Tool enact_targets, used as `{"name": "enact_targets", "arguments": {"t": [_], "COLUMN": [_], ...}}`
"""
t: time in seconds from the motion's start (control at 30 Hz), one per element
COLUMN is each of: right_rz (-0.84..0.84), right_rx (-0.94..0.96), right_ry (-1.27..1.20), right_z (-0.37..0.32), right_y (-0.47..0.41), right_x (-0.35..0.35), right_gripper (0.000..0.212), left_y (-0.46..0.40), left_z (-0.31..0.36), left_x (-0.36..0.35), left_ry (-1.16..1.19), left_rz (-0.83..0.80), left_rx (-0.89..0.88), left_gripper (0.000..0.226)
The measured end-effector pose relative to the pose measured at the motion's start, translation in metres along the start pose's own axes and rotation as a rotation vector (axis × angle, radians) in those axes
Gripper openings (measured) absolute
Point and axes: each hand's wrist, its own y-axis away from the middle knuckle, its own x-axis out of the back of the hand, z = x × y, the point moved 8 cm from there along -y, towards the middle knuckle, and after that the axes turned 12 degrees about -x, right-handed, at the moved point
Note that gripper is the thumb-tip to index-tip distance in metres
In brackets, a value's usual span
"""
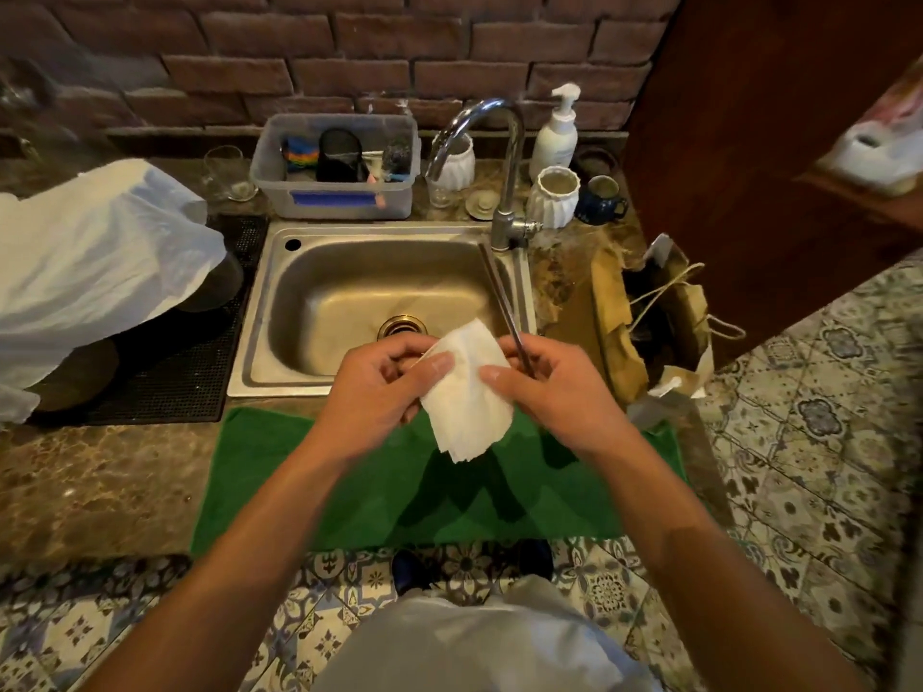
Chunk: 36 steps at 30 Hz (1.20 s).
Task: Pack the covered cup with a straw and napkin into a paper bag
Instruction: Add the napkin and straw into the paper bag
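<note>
Both hands hold a white folded napkin [467, 392] above the front rim of the sink. My left hand [379, 392] pinches its left edge with thumb on top. My right hand [544, 387] pinches its right edge and also grips a thin dark straw [502, 302], which slants up toward the tap. A brown paper bag [617, 317] with twine handles stands open on the counter to the right of the sink. Its inside is dark, so I cannot tell whether the covered cup is in it.
A steel sink [319, 302] with a tall tap [509, 157] lies ahead. A green towel [309, 476] covers the counter's front edge. A white plastic bag [90, 262] rests on a black mat at left. A tub, jars, a mug and a soap bottle line the back.
</note>
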Motion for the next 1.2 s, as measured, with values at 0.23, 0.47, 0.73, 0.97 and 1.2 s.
{"name": "enact_targets", "arguments": {"t": [0.23,0.47,0.73,0.97,1.2], "right_rz": [0.091,0.272,0.410,0.473,0.622], "right_rx": [0.232,0.250,0.221,0.236,0.151], "right_ry": [0.033,-0.034,-0.179,-0.069,0.310], "right_z": [-0.041,-0.041,-0.028,-0.013,0.002], "right_y": [0.034,0.045,0.033,0.031,0.025], "right_x": [0.090,0.205,0.275,0.277,0.261], "right_gripper": [0.022,0.020,0.010,0.017,0.024], "left_y": [-0.031,-0.063,-0.091,-0.100,-0.096], "left_z": [0.029,0.028,-0.008,-0.037,-0.041], "left_x": [-0.073,-0.147,-0.215,-0.204,-0.192], "left_ry": [-0.010,-0.125,-0.825,-0.854,-0.703], "left_rz": [0.014,0.167,-0.017,-0.014,0.069], "left_rx": [-0.099,-0.118,0.028,0.120,0.112], "left_gripper": [0.008,0.055,0.115,0.087,0.067]}}
